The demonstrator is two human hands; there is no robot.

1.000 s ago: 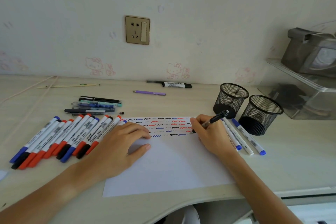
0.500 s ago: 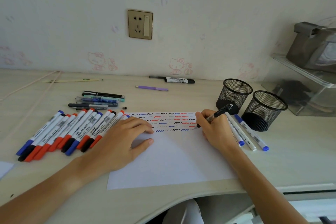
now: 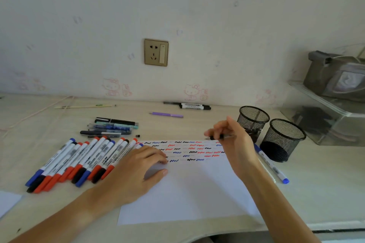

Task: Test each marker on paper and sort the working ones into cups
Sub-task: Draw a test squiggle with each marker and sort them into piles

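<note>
Marker (image 3: 222,136), pinched in the right hand (image 3: 233,140) above the paper's (image 3: 187,193) far edge, could smear fresh squiggles if dropped, while the flat left hand (image 3: 134,171) steadies the sheet.

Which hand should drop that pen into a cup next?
The right hand. It already grips the pen above the paper, right beside the two mesh cups. The left hand lies flat on the paper, farther from the cups.
</note>
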